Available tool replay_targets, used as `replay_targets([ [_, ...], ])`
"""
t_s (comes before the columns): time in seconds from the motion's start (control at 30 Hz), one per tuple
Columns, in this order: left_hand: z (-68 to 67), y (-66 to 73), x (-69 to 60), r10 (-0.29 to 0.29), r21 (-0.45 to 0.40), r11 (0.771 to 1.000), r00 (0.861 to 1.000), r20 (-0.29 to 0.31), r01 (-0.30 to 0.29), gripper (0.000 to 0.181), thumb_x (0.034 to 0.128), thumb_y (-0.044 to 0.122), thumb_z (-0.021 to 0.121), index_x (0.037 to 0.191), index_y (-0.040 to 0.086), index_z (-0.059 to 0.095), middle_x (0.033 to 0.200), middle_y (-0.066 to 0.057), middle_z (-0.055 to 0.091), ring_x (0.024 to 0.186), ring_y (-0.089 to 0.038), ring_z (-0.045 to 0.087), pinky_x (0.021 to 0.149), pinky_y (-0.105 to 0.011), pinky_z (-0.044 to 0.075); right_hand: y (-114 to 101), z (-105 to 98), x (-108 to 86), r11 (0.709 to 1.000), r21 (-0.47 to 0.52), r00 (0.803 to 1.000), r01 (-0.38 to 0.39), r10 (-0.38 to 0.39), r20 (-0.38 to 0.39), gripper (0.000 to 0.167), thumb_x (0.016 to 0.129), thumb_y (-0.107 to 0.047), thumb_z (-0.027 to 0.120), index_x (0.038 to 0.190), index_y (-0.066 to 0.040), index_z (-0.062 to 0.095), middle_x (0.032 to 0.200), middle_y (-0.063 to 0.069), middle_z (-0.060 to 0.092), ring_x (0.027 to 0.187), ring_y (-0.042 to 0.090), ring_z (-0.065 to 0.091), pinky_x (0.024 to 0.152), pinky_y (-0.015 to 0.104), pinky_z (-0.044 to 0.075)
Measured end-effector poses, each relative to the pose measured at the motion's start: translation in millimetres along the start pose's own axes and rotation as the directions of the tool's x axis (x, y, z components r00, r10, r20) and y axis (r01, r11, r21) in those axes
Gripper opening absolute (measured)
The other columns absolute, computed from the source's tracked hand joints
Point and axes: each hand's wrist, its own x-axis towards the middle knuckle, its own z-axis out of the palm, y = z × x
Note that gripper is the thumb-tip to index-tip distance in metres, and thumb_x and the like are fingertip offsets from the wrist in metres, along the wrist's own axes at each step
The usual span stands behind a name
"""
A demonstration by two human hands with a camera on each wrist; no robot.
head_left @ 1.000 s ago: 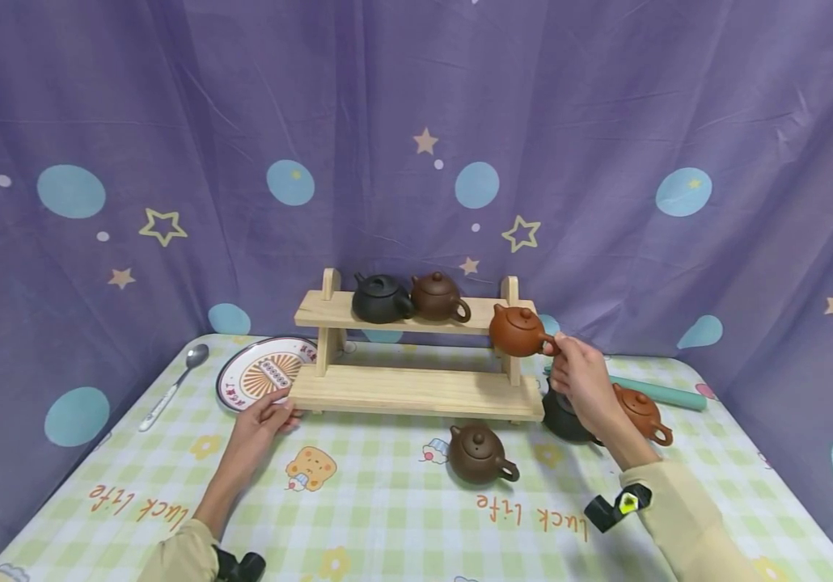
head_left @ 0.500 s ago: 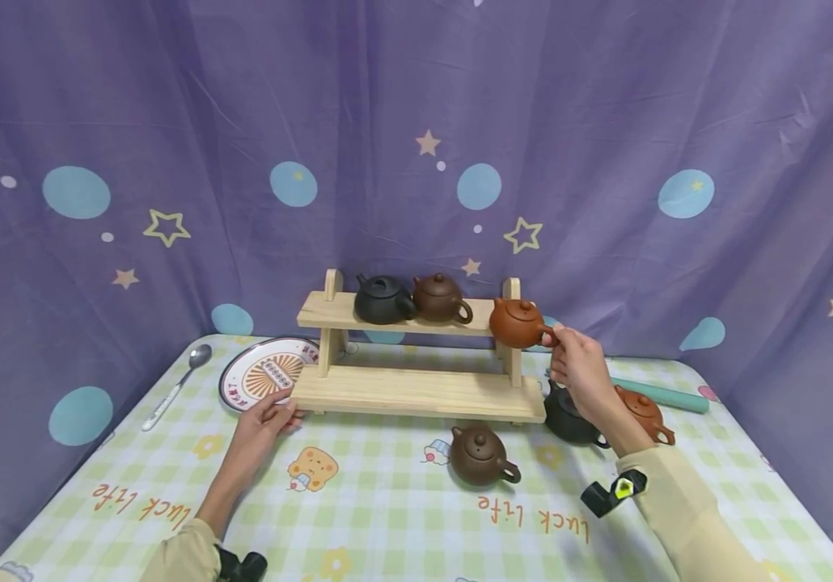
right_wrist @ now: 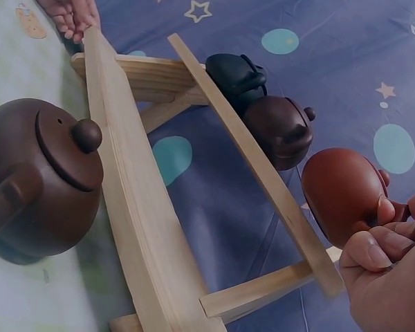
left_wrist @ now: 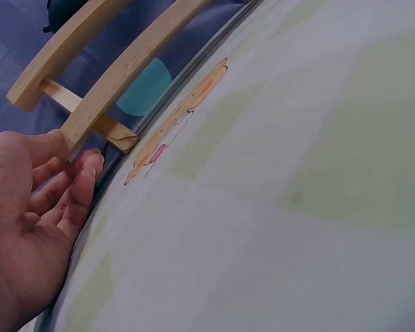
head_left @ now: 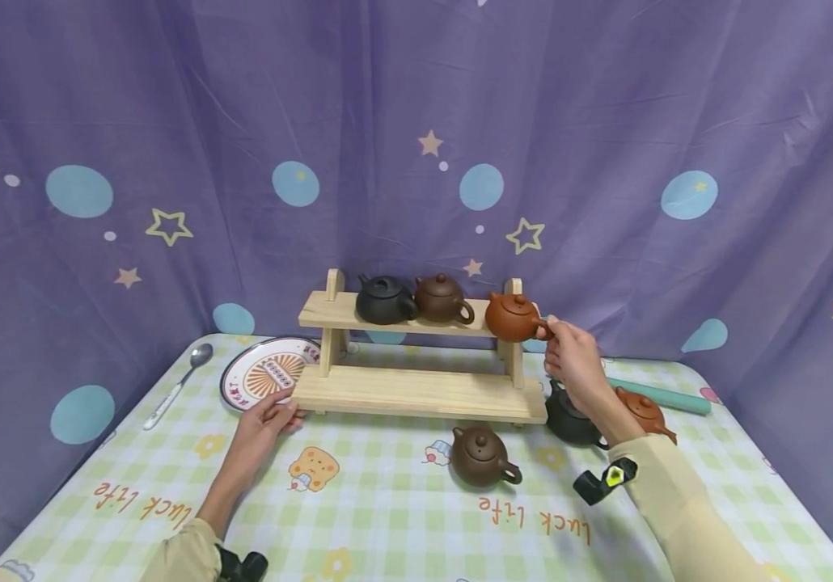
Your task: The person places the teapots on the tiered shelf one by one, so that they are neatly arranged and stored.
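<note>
My right hand [head_left: 575, 360] pinches the handle of a reddish-orange teapot [head_left: 512, 317]. The teapot is upright at the right end of the upper tier of a wooden two-tier display stand [head_left: 416, 390]; in the right wrist view I cannot tell whether its base touches the board. To its left on that tier are a black teapot [head_left: 383, 301] and a dark brown teapot [head_left: 441, 299], side by side. At the lower tier's left end, my left hand [left_wrist: 34, 214] grips the board's corner between thumb and fingers.
Another brown teapot [head_left: 482, 457] stands on the checked tablecloth before the stand. Right of the stand are a second black teapot [head_left: 569, 416], another orange teapot [head_left: 644, 411] and a green cylindrical stick [head_left: 667, 397]. A plate [head_left: 242, 373] and a spoon [head_left: 180, 386] lie left.
My right hand has raised the orange teapot and shifted it slightly left, from beside the upper tier's edge to over its right end. The left hand keeps its grip on the stand.
</note>
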Motion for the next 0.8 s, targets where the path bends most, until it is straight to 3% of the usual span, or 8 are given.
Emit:
replay_targets([
  [0.57,1.2,2.0,-0.9,0.001,0.006,1.0,1.0,0.0,-0.001,0.044,0.1092,0.012,0.054,0.148,-0.006,0.047,0.115,-0.024,0.069,0.086,-0.009,0.069,0.082,-0.02,0.059,1,11,12.1,1.0,0.019,1.0,-0.011,0.011,-0.022,0.037,0.114,-0.028,0.039,0.096,0.0,0.056,0.06,-0.007,0.032,0.049,0.004,0.026,0.046,0.018,0.025],
  [0.8,1.3,1.7,-0.5,-0.008,0.004,1.0,1.0,-0.009,0.008,0.044,0.1094,0.013,0.054,0.148,-0.007,0.047,0.115,-0.022,0.07,0.086,-0.008,0.069,0.082,-0.02,0.059,4,15,18.3,0.997,0.071,0.999,-0.016,0.018,-0.028,0.034,0.114,-0.021,0.037,0.093,-0.002,0.056,0.06,-0.007,0.033,0.048,0.003,0.026,0.044,0.018,0.024],
])
